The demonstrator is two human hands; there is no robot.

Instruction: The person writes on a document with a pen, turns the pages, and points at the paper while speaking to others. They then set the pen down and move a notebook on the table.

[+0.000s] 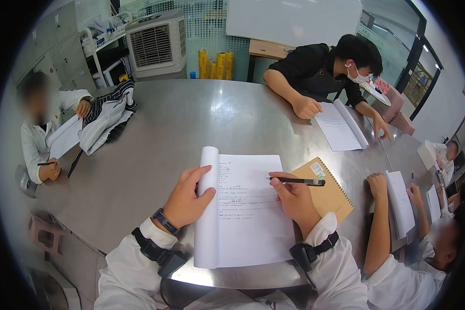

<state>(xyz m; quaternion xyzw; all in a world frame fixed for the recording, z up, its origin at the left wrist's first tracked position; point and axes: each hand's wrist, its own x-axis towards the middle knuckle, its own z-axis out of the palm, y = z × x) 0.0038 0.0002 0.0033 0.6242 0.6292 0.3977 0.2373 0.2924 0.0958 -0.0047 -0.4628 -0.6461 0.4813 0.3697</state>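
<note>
Your left hand (191,195) is spread on the rolled-back pages (207,217), thumb and index apart, both touching the roll. Your right hand (296,200) is closed on a black pen (299,181), thumb and fingers pinching near the writing end; tip points left over the printed sheet (253,232). Can't tell if the tip touches paper.

Sheet is flat on the metal tabletop (165,119), directly in front of you, between your hands, roll along its left edge. Print fills the upper part, with some handwritten marks; lower part is blank. Brown spiral notebook (328,191) lies just right of the sheet, angled, near your right hand.

Across to the right, a masked person (315,72) leans over open papers (338,126). Far left, a person in white (36,139) holds a pen beside papers (66,137); striped cloth (111,116) lies next to those.
</note>
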